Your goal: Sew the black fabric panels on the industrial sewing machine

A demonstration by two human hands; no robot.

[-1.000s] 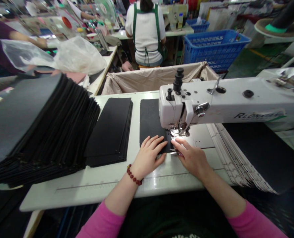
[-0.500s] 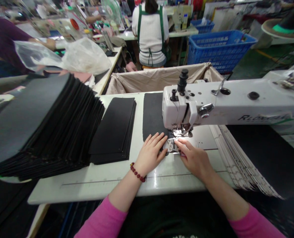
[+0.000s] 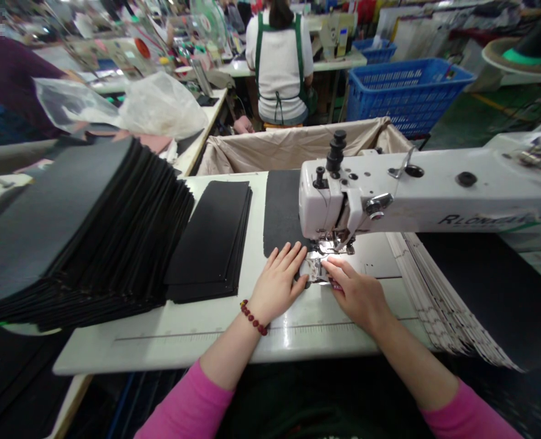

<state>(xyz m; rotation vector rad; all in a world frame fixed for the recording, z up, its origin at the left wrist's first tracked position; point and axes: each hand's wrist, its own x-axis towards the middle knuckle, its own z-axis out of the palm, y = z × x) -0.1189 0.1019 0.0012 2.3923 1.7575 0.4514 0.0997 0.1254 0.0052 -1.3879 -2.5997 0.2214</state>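
Beneath the needle end of a white sewing machine (image 3: 417, 189) lies a black panel (image 3: 280, 210), its right part hidden by the machine head. My left hand (image 3: 277, 280) rests flat with its fingers on the panel's near edge, the thumb beside a metal guide (image 3: 313, 268). On the guide's right side, my right hand (image 3: 359, 296) has its fingers bent together at the metal; what they hold, if anything, is hidden. A short stack of black panels (image 3: 209, 238) sits left of my left hand.
A tall pile of black panels (image 3: 55, 213) fills the left. Pale-edged black pieces (image 3: 480, 292) lie under the machine arm at right. Behind the table are a cloth-lined bin (image 3: 270, 149), a blue basket (image 3: 403, 91) and a seated person (image 3: 279, 67).
The black panel under the machine has shifted slightly away from me. Both hands keep nearly the same place. The view has tilted a little.
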